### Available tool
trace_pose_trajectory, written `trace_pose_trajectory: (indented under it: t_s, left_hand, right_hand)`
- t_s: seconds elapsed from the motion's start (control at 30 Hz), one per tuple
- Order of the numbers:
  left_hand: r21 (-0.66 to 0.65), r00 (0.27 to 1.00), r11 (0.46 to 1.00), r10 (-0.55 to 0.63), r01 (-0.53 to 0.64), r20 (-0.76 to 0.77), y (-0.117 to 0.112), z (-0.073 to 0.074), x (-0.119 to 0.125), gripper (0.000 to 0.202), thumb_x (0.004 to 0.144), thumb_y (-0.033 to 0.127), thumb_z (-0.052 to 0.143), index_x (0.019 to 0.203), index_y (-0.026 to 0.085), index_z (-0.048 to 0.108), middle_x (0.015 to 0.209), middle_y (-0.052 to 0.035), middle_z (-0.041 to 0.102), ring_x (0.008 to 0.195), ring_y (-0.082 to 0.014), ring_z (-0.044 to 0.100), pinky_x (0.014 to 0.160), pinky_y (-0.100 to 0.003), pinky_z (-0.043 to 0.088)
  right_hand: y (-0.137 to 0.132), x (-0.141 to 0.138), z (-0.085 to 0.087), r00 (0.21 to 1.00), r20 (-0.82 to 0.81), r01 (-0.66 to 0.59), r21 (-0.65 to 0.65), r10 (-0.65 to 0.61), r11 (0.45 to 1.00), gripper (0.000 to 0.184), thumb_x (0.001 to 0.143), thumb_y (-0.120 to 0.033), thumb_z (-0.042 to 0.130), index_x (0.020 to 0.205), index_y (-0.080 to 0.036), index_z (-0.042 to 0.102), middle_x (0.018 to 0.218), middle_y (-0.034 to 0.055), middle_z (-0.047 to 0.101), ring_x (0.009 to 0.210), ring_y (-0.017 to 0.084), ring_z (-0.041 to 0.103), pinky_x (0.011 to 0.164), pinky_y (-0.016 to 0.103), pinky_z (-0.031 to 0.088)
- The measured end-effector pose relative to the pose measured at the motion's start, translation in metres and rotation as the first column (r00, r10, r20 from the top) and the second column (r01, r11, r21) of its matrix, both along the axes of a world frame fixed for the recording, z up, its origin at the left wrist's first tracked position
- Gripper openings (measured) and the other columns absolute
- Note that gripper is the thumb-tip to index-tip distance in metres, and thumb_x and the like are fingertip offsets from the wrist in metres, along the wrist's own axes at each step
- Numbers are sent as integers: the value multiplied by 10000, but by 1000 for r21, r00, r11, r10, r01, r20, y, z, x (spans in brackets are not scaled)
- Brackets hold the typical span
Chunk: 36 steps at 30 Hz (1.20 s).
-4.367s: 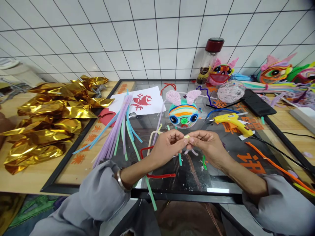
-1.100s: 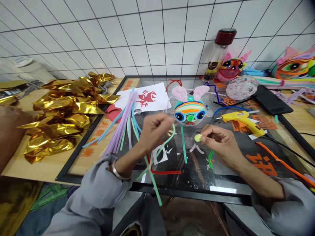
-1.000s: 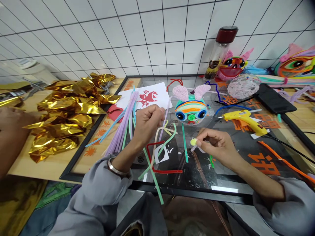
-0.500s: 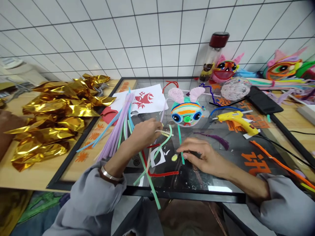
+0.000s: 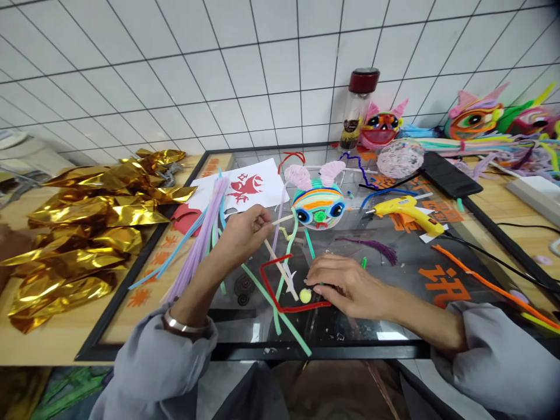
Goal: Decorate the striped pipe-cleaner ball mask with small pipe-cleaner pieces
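Between the thumb and fingertips of my left hand (image 5: 248, 232) is a thin cream pipe cleaner (image 5: 282, 220), its far end near the colourful lion-like head (image 5: 318, 209) with pink ears. My right hand (image 5: 347, 287) rests low over the glass, fingers loosely curled and thumb apart, with nothing visible in them. Just left of its fingertips lies a small yellow disc (image 5: 305, 296). A bent red pipe cleaner (image 5: 272, 291) reaches under the right thumb. Pale green pipe cleaners (image 5: 294, 335) and small white paper scraps (image 5: 289, 281) lie around it.
A yellow glue gun (image 5: 409, 213), a purple tassel (image 5: 380, 249) and a black phone (image 5: 452, 175) lie to the right. Gold foil (image 5: 91, 216) and lilac pipe cleaners (image 5: 199, 251) are on the left. A lidded bottle (image 5: 356, 111) stands behind. A dark frame (image 5: 245, 352) edges the glass.
My left hand has shifted slightly left, and the cream pipe cleaner in it now points toward the lion head. The white cut-out sheet is gone from between my hands; loose scraps show there.
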<state>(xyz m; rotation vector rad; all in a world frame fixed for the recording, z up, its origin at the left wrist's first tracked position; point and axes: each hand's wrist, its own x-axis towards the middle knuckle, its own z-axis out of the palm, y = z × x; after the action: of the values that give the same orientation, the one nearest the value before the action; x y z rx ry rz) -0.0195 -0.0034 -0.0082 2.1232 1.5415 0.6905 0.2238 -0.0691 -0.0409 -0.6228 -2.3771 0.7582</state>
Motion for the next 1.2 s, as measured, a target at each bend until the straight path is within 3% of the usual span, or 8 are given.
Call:
trace_pose_trajectory:
  t_s: [0.2, 0.33, 0.43, 0.53, 0.63, 0.83, 1.0, 1.2]
  left_hand:
    - [173, 951, 978, 159, -115, -266, 1, 10, -8, 186, 814, 166, 451, 866, 190, 628, 820, -50, 664, 757, -193, 589, 671, -300, 424]
    - [536, 859, 806, 442, -252, -261, 2, 12, -16, 282, 786, 78, 447, 928, 220, 645, 1107, -95, 629, 995, -267, 548, 797, -399, 416]
    - [606, 915, 772, 364, -190, -176, 2, 9, -12, 253, 793, 97, 484, 947, 213, 648, 1110, -90, 618, 1042, -261, 524, 882, -423, 405]
    - [415, 971, 905, 8, 94, -238, 2, 1, -3, 179, 800, 143, 522, 887, 192, 670, 990, -66, 640, 954, -223, 548, 881, -385, 426]
    - [246, 946, 939, -171, 242, -276, 0, -9, 4, 243, 777, 104, 525, 927, 188, 696, 993, -67, 636, 916, -209, 547, 872, -365, 439]
    - [96, 913, 953, -241, 287, -330, -4, -17, 13, 273, 839, 122, 494, 1003, 181, 705, 1045, -93, 614, 962, -213, 562, 885, -360, 449]
    - [60, 930, 965, -228, 255, -288, -3, -8, 12, 202, 847, 152, 494, 817, 148, 694, 952, -94, 657, 928, -225, 571, 880, -370, 440]
    - [-145, 947, 960, -199, 240, 253, -8, 4, 13, 156, 831, 273, 556, 846, 137, 632, 772, -25, 654, 698, -137, 578, 669, -252, 456]
  right_hand:
    - [-3, 1, 6, 998, -53, -24, -102, 18, 994, 205, 914, -148, 456, 958, -162, 655, 893, 86, 690, 816, 155, 628, 743, 291, 498]
    - [-3, 3, 8, 981, -174, 49, -191, -83, 980, 233, 909, -155, 469, 1024, -193, 668, 958, 83, 697, 870, 160, 648, 769, 296, 513]
    - [1, 5, 6, 939, -247, 192, -202, -240, 960, 251, 891, -141, 472, 983, -222, 691, 995, 71, 693, 903, 171, 651, 775, 311, 518]
    - [5, 8, 3, 884, -283, 331, -181, -372, 926, 245, 877, -124, 488, 928, -232, 702, 1031, 67, 684, 934, 173, 648, 787, 308, 521]
    - [8, 9, 2, 860, -290, 386, -171, -421, 906, 196, 869, -144, 547, 918, -236, 713, 1020, 64, 690, 940, 173, 647, 807, 304, 524]
    - [8, 6, 2, 829, -320, 359, -324, -458, 875, 87, 837, -229, 649, 873, -229, 729, 997, 71, 699, 923, 181, 660, 830, 324, 549]
    - [10, 3, 4, 745, -422, 134, -664, -517, 735, 88, 809, -279, 695, 861, -207, 690, 1105, 59, 666, 973, 178, 682, 917, 351, 550]
    - [10, 0, 8, 696, -451, 57, -741, -559, 669, 197, 724, -294, 777, 858, -198, 670, 1112, 46, 664, 990, 176, 685, 936, 328, 544]
